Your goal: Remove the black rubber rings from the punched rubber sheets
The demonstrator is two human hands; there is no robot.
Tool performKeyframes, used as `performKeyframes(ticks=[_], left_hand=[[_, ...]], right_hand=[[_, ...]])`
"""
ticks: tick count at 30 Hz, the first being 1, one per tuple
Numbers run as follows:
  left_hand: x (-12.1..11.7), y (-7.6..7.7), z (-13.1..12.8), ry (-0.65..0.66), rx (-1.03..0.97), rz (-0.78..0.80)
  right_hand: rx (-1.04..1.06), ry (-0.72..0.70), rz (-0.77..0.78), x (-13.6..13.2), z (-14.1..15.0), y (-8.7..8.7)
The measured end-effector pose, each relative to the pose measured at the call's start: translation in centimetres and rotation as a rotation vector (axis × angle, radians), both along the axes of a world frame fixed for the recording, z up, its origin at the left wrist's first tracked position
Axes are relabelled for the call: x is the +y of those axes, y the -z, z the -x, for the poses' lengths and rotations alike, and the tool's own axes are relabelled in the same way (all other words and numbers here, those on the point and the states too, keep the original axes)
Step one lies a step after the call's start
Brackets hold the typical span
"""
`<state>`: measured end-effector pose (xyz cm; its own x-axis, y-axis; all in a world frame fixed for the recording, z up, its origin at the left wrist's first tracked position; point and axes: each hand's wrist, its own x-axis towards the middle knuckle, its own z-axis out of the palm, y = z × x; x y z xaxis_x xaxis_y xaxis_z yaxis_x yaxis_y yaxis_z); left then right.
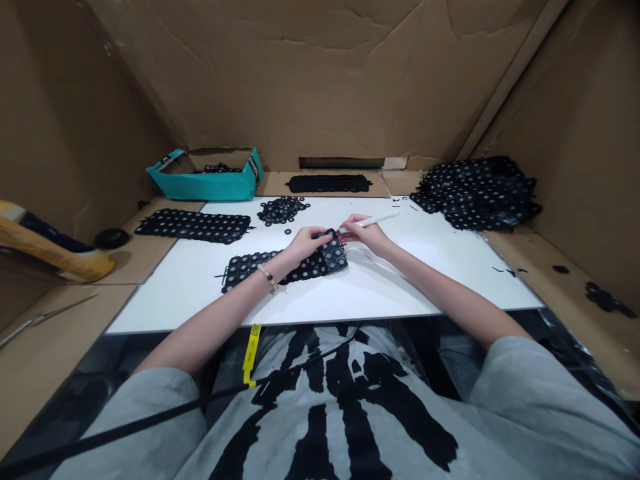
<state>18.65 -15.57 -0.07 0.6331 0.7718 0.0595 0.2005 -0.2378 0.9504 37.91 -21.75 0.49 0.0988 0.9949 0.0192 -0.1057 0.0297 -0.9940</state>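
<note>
My left hand (307, 244) is closed on a black sheet of round, grey-centred pieces (255, 265), pinching near its right end. That end is lifted off the white board (185, 303), while the left part lies flatter on it. In my right hand (364, 232) is a slim white pen-like tool (384, 217), its back end pointing right. The fingertips of my right hand are close to the sheet's upper right corner, and the tool's tip is too small to make out there. Just beyond my left hand lies a pile of loose black rings (283, 209).
A teal box (210, 185) holding more rings stands back left. Similar black sheets lie at left (195, 225), at back (327, 183) and in a heap at right (475, 193). Scissors (47, 316) and a yellow bottle (65, 247) are on the left. Cardboard walls (320, 80) surround the board.
</note>
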Motion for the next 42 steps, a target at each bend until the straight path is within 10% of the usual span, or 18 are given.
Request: performKeyframes(ticks=[14,24,42], left_hand=[[0.7,0.3,0.1,0.109,-0.011,0.131],[0.1,-0.8,0.3,0.076,0.035,-0.015],[0.7,-1.1,0.7,0.102,0.166,0.102]], right_hand=[[-0.421,0.137,-0.134,-0.9,1.6,1.5],[-0.06,0.047,-0.046,-0.6,0.6,-0.1],[-0.13,-0.066,-0.024,-0.7,-0.1,-0.5]])
